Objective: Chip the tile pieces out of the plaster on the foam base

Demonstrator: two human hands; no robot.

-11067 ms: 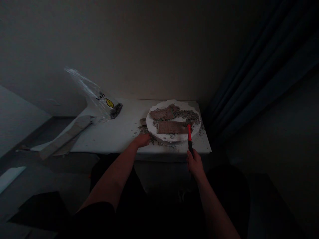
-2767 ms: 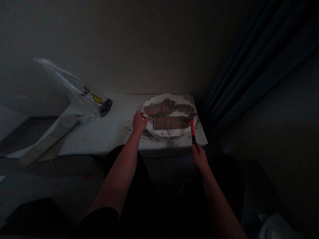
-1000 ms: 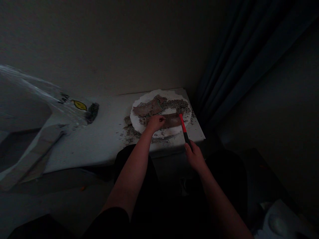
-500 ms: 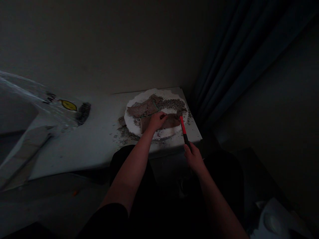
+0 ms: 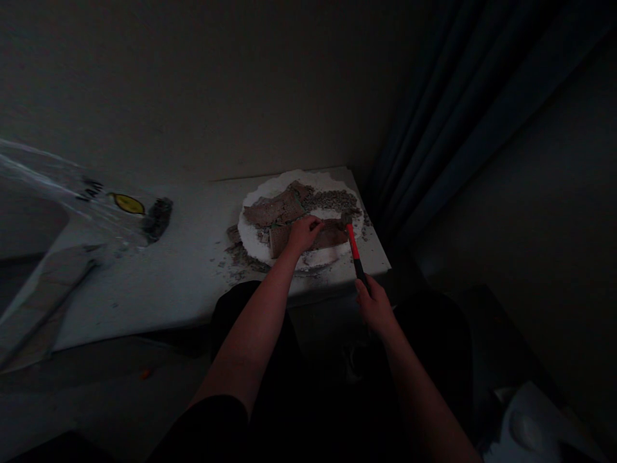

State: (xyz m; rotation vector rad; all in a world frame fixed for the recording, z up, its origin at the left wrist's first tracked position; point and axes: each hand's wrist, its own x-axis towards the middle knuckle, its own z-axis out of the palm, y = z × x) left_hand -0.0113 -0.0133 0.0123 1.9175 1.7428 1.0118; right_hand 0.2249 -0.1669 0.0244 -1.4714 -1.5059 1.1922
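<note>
My right hand (image 5: pixel 375 305) is closed around the black grip of a hammer (image 5: pixel 353 242) with a red and black handle. The hammer's dark head rests at the right end of a brown, flat slab (image 5: pixel 331 236), near some crumbled bits. Fingers curled, my left hand (image 5: pixel 304 233) holds the same slab at about its middle; its fingertips are partly hidden. Under the slab lies a round white mat or tray with a scalloped edge (image 5: pixel 247 239). Behind my left hand is a cracked brown slab (image 5: pixel 272 211), and grey-brown crushed fragments (image 5: pixel 335 200) are heaped at the back right.
The white table (image 5: pixel 193 257) has crumbs scattered left of the mat. A clear plastic bag (image 5: pixel 110 206) with a yellow label and dark pieces inside stands at left, near a flat beige sheet (image 5: pixel 43 308). Dark curtains (image 5: pixel 448 116) hang at right.
The view has shifted slightly, so the table and bag sit a little further left. My hands, the hammer and the slab keep nearly the same positions.
</note>
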